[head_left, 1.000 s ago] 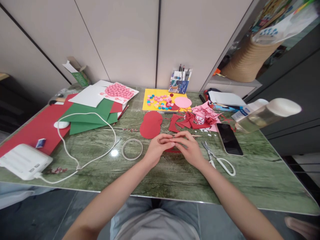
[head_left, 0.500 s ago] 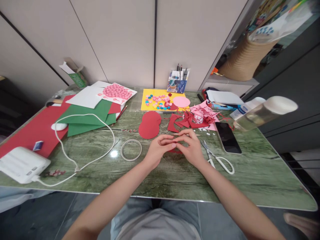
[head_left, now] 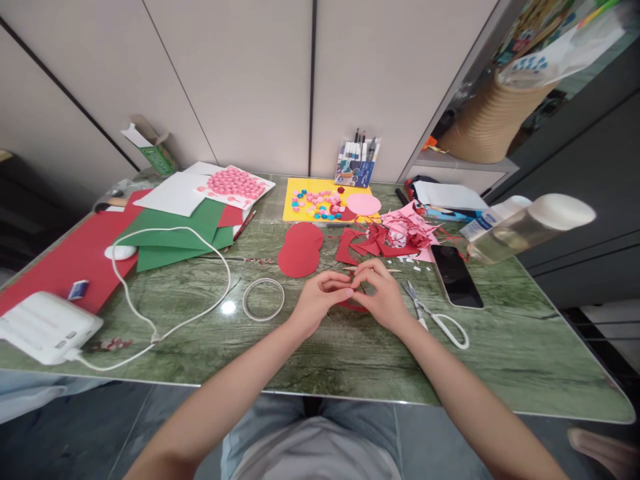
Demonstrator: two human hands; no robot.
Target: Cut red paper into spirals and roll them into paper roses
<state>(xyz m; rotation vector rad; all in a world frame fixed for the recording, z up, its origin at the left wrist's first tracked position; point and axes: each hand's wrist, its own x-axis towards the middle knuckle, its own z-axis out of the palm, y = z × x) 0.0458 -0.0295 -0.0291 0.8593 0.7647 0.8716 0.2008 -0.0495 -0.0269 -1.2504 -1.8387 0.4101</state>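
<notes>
My left hand [head_left: 315,303] and my right hand [head_left: 383,297] meet at the middle of the green table [head_left: 320,347], fingertips pinched together over a small red paper piece [head_left: 354,305]. Most of that piece is hidden under the fingers. Just beyond the hands lie red paper circles [head_left: 299,250] and a thin wooden stick [head_left: 387,270]. White-handled scissors [head_left: 437,319] lie to the right of my right hand. A white ring [head_left: 263,299] lies to the left of my left hand.
Red and pink paper scraps [head_left: 400,233], a black phone [head_left: 455,275], a clear bottle [head_left: 525,227], a yellow sheet with small coloured rolls [head_left: 325,200], a pen pack [head_left: 356,163], green and red sheets [head_left: 175,230], a white power bank [head_left: 47,327] with cable [head_left: 165,280].
The hands stay together at the same spot; the fingers shift slightly around the red piece. The view wobbles a little.
</notes>
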